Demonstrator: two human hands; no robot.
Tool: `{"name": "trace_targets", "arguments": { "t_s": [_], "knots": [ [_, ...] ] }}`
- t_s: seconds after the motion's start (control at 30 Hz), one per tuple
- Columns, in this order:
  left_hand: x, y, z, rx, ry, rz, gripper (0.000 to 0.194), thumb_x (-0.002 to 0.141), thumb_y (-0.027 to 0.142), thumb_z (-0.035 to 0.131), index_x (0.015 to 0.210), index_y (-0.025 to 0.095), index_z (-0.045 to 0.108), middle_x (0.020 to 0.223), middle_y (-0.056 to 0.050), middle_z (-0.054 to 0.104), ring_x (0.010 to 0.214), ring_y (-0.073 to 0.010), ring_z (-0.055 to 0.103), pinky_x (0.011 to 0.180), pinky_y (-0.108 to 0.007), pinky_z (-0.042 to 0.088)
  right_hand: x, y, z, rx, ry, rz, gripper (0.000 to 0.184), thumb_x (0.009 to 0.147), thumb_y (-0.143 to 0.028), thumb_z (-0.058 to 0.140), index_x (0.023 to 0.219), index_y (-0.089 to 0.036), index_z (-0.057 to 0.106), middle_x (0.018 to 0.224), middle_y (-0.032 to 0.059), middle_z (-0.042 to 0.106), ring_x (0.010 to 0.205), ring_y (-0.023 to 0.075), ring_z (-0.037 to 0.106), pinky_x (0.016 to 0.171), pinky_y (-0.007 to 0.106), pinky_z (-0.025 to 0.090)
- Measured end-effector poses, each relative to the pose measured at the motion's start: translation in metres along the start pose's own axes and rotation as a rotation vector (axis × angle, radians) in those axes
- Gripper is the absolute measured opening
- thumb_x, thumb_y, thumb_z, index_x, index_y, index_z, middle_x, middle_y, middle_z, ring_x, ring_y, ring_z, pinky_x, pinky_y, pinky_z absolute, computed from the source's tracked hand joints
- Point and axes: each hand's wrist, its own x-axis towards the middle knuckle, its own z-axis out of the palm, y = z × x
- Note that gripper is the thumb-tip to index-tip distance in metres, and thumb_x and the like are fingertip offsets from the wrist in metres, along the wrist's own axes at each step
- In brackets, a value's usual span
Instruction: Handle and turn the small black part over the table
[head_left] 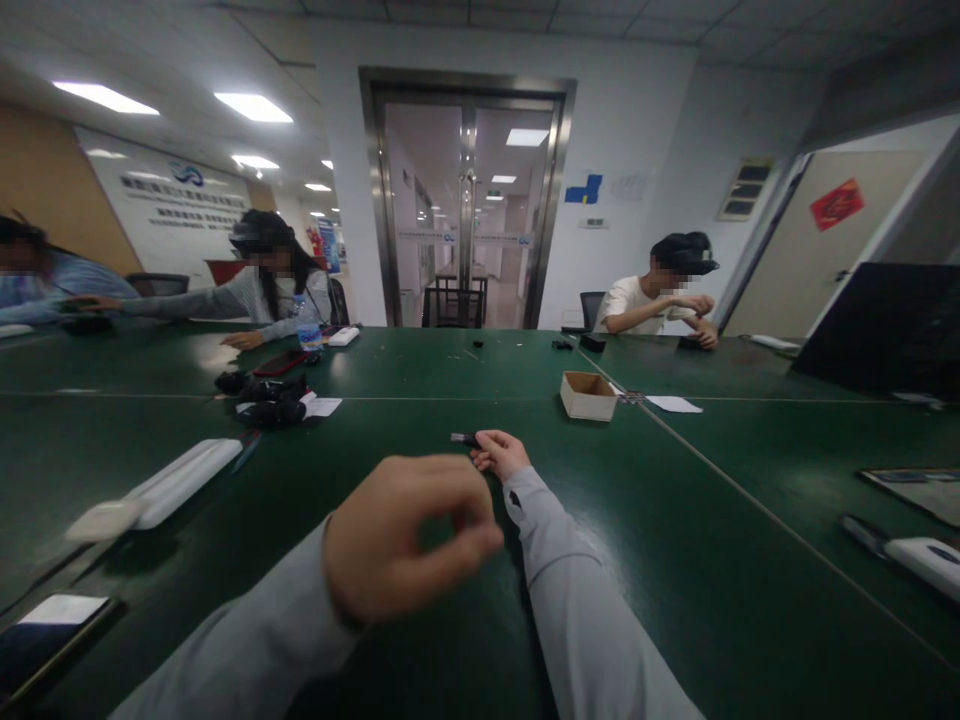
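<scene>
My right hand (501, 455) is stretched out over the green table, its fingertips pinching a small USB plug (463, 438). The plug's metal end points left and its dark body runs into my fingers. Closer to the camera, my left hand (409, 540) hovers above the table, smeared by motion. Its thumb and index finger curl round into a loop whose tips come together. Whether anything is between those tips I cannot make out. A dark line follows the edge of my right sleeve; it may be a cable or a shadow.
An open cardboard box (589, 398) stands right of my right hand. White power strip (187, 482), phone (56, 640) and black bundled items (270, 398) lie left. A water bottle (307, 325) stands farther back. Several people sit around the table (420, 380); a dark monitor (885, 330) is at right.
</scene>
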Motion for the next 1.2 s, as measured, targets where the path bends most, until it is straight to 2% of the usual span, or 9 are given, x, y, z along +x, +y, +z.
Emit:
{"name": "trace_targets", "arguments": {
  "t_s": [0.1,0.2,0.27,0.33,0.47,0.63,0.8,1.03,1.2],
  "knots": [
    [0.04,-0.046,0.013,0.117,0.063,-0.174,0.026,0.078,0.041,0.043,0.087,0.022,0.06,0.09,-0.005,0.059,0.083,-0.0188,0.055,0.075,-0.03,0.043,0.001,0.001,0.0,0.012,-0.005,-0.006,0.03,0.062,-0.031,0.074,0.077,-0.012,0.056,0.052,0.0026,0.059,0.04,0.01,0.054,0.036,0.016,0.044],
    [0.071,-0.112,0.047,0.192,0.173,-0.522,0.038,0.075,0.044,0.047,0.102,0.019,0.055,0.103,-0.011,0.055,0.093,-0.0227,0.053,0.082,-0.033,0.039,0.003,0.003,-0.002,0.0,-0.011,-0.022,0.035,0.06,-0.031,0.075,0.082,-0.012,0.057,0.055,0.0036,0.061,0.043,0.0108,0.056,0.038,0.017,0.045],
    [0.081,-0.146,0.074,0.001,0.147,-0.681,0.04,0.078,0.048,0.041,0.101,0.018,0.054,0.094,-0.01,0.059,0.083,-0.0193,0.056,0.074,-0.028,0.041,0.006,0.006,-0.004,-0.009,-0.014,-0.049,0.039,0.057,-0.033,0.075,0.084,-0.012,0.057,0.056,0.0035,0.061,0.044,0.0111,0.056,0.038,0.017,0.045],
    [0.084,-0.164,0.097,-0.232,0.126,-0.757,0.041,0.082,0.049,0.029,0.096,0.019,0.054,0.072,-0.004,0.059,0.062,-0.0145,0.056,0.061,-0.024,0.041,0.009,0.01,-0.007,-0.029,-0.02,-0.085,0.042,0.055,-0.034,0.076,0.085,-0.012,0.058,0.055,0.002,0.06,0.044,0.0111,0.056,0.038,0.017,0.044],
    [0.085,-0.17,0.122,-0.27,0.321,-0.705,0.03,0.081,0.04,0.035,0.085,0.022,0.058,0.057,0.002,0.053,0.056,-0.0115,0.051,0.055,-0.021,0.037,0.015,0.015,-0.009,-0.09,-0.019,-0.11,0.044,0.051,-0.033,0.077,0.084,-0.012,0.058,0.051,-0.0009,0.057,0.044,0.012,0.056,0.038,0.018,0.045],
    [0.088,-0.174,0.127,-0.467,0.429,-0.693,0.024,0.074,0.039,0.046,0.082,0.019,0.057,0.063,0.001,0.056,0.054,-0.01,0.051,0.051,-0.02,0.039,0.016,0.015,-0.009,-0.086,0.007,-0.081,0.043,0.049,-0.033,0.077,0.083,-0.014,0.058,0.052,-0.0019,0.056,0.043,0.0122,0.056,0.038,0.02,0.045],
    [0.084,-0.175,0.124,-0.487,0.419,-0.689,0.033,0.069,0.049,0.05,0.069,0.017,0.054,0.054,0.001,0.055,0.049,-0.0105,0.05,0.05,-0.021,0.039,0.013,0.015,-0.01,-0.092,-0.032,-0.093,0.042,0.052,-0.031,0.076,0.086,-0.013,0.059,0.057,-0.0007,0.058,0.046,0.0118,0.057,0.041,0.02,0.046],
    [0.08,-0.16,0.11,-0.14,0.331,-0.759,0.049,0.077,0.056,0.032,0.053,0.019,0.054,0.047,-0.001,0.054,0.049,-0.0134,0.05,0.05,-0.023,0.032,0.009,0.012,-0.011,-0.113,-0.134,-0.11,0.041,0.057,-0.027,0.073,0.093,-0.014,0.059,0.066,-0.0002,0.058,0.051,0.0111,0.058,0.044,0.02,0.047],
    [0.082,-0.159,0.108,-0.026,0.287,-0.817,0.053,0.079,0.053,0.026,0.049,0.02,0.053,0.052,-0.005,0.056,0.053,-0.0167,0.051,0.051,-0.027,0.028,0.006,0.009,-0.009,-0.128,-0.142,-0.139,0.037,0.06,-0.025,0.071,0.093,-0.014,0.059,0.069,0.0001,0.057,0.051,0.01,0.058,0.045,0.019,0.047]
  ]
}}
